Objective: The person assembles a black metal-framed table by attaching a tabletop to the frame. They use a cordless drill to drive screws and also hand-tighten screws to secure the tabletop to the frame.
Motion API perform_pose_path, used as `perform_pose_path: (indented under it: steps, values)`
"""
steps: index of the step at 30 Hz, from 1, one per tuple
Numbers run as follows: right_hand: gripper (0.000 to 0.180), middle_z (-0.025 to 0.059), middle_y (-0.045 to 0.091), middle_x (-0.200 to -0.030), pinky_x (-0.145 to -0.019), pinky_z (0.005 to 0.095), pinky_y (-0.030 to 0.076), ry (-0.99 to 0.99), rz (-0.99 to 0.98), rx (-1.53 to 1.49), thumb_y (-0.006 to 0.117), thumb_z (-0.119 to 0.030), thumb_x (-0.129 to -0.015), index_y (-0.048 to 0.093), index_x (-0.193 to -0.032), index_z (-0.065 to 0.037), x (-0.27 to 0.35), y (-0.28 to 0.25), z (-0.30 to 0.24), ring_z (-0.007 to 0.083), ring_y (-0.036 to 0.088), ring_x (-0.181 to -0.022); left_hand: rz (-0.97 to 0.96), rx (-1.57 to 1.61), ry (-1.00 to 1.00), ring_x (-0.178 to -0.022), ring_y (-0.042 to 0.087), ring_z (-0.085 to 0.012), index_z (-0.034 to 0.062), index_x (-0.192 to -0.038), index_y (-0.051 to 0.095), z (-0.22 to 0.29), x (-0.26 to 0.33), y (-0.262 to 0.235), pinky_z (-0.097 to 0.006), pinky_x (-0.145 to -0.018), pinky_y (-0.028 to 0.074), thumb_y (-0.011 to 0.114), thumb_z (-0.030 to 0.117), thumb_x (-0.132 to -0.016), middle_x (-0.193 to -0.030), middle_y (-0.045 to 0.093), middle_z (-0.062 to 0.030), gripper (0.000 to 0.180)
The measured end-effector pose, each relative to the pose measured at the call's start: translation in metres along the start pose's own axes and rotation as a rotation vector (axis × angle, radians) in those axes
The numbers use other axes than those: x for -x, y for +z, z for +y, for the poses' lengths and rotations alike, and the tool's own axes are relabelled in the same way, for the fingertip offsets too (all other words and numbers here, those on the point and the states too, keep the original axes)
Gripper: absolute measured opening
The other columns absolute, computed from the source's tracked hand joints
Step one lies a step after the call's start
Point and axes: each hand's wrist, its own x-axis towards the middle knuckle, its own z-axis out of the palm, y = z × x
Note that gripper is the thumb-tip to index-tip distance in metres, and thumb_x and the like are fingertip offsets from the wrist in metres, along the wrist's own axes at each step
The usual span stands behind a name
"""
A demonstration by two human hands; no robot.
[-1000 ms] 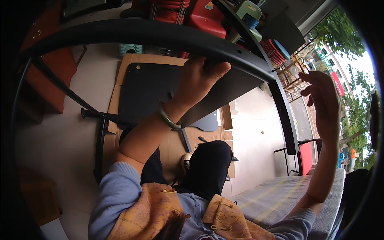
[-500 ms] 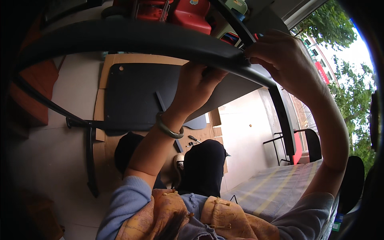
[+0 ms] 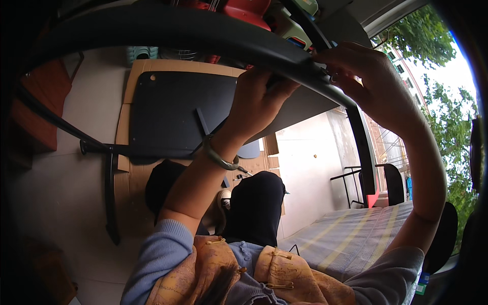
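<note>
A large black metal frame [image 3: 168, 34] with a curved tube stretches across the top of the view, close to me. Around the underside of this tube my left hand [image 3: 254, 107] is closed, its wrist wearing a bangle [image 3: 218, 155]. My right hand [image 3: 376, 86] is at the tube's right end, beside a joint with another bar. Its thumb and fingers are pinched together there; something small and shiny shows between them, too small to name. From that end a flat black leg [image 3: 362, 152] runs downward. The frame's far-left leg [image 3: 110, 198] hangs over the floor.
Below the frame a black board [image 3: 175, 112] lies on flattened cardboard [image 3: 123, 124]. A screwdriver [image 3: 245, 171] rests near my shoe [image 3: 223, 199]. Red chairs [image 3: 249, 12] stand at the back. To the right is a plaid-covered surface [image 3: 351, 236]; brown furniture [image 3: 46, 101] stands left.
The frame's curved tube has risen slightly in the picture. Both hands have shifted a little to the right, still at the tube, and the right fingers have changed their pinch.
</note>
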Motion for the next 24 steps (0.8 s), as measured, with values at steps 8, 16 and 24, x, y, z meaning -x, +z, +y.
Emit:
perform_pose_path:
  steps: [8,16,24]
  values:
    - [0.012,0.0075,0.065,-0.081,-0.063,0.0282,0.055,0.088,0.001,-0.126,0.067,-0.006,-0.081,0.064,-0.092,-0.002,0.007,-0.002,0.004,0.017,0.066,-0.069,0.025,0.033,-0.002,-0.054,0.047,-0.0037,0.0055,-0.094,0.065,-0.004,0.002,0.004,-0.02,-0.05,0.035,0.065,0.017,-0.086,-0.062,0.057,0.002,0.014]
    - [0.018,0.004,0.064,-0.077,-0.061,0.0251,0.049,0.47,0.161,-0.511,0.058,-0.017,-0.09,0.063,-0.098,-0.001,0.008,0.023,0.014,0.0097,0.061,-0.069,0.043,0.001,0.01,-0.056,0.051,-0.0047,0.0054,-0.09,0.067,0.0,0.002,0.002,-0.02,-0.052,0.039,0.066,0.014,-0.084,-0.064,0.06,0.0001,0.011]
    - [0.021,0.0047,0.064,-0.086,-0.074,0.0228,0.046,0.384,0.321,-0.617,0.059,-0.02,-0.09,0.062,-0.104,-0.004,0.02,0.048,0.015,0.007,0.058,-0.079,0.042,0.01,-0.02,-0.059,0.056,-0.007,0.0058,-0.094,0.067,0.001,0.003,0.003,-0.022,-0.055,0.043,0.067,0.014,-0.084,-0.068,0.063,-0.0024,0.013]
